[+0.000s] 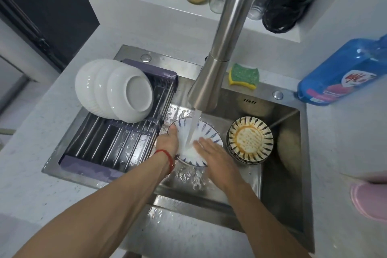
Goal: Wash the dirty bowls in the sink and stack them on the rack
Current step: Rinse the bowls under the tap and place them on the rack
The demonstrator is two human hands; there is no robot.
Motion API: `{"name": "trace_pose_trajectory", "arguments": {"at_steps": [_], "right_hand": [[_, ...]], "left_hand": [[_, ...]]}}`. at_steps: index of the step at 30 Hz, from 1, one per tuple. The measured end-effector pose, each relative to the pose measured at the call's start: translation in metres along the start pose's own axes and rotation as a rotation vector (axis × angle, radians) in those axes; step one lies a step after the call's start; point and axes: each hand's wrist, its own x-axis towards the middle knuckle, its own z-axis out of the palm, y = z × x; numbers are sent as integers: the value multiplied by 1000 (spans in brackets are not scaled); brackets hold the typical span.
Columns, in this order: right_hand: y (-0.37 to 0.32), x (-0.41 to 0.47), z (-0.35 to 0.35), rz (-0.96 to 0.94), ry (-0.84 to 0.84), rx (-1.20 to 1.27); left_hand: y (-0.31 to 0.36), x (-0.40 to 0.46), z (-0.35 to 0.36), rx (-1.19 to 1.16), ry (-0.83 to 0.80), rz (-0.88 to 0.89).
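Below the running faucet, our left hand gripped the blue-patterned bowl by its rim; our right hand lay flat, fingers straight, inside it.

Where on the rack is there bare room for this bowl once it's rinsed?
Free: the rack bars in front of the three white bowls, toward its near purple edge. Crowded: the rack's far end under those bowls, and the sink's right side, holding the dirty bowl stack.
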Motion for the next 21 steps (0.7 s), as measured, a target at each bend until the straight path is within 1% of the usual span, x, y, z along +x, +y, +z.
{"name": "trace_pose_trajectory", "arguments": {"at_steps": [1,2,3,4,6,7,9,10,12,13,15,16,17,18,19,21], "right_hand": [[-1,2,-1,-4,39,59],[-5,3,-1,32,51,127],[-11,2,-3,110,51,252],[-19,1,-9,219,59,420],[-28,5,-17,397,59,735],[-28,6,-16,460,65,866],[-27,3,-15,556,98,1091],[-26,2,-16,577,109,1196],[-20,-2,-15,610,146,1439],[-17,-2,-18,612,158,1578],[-8,-2,-17,577,151,1841],[-6,-1,-19,550,119,1922],[-2,0,-17,545,96,1966],[3,1,-14,571,84,1989],[7,3,-10,625,74,1996],[10,6,-6,779,48,1917]], "left_hand": [[2,-1,3,-55,-22,-23],[5,-5,8,-111,-63,-45],[8,-11,15,-159,-92,-35],[8,-17,25,-149,-133,-2],[5,-26,51,-27,-169,77],[4,-30,60,46,-150,120],[1,-22,68,114,-74,118],[2,-21,65,124,-41,130],[5,-18,50,212,-63,205],[6,-14,42,281,-82,263],[2,2,27,361,-79,286],[3,7,20,337,-83,246],[3,10,13,266,-105,189],[3,12,7,173,-139,94],[2,14,0,79,-186,12],[2,9,-10,-72,-243,-76]]}}
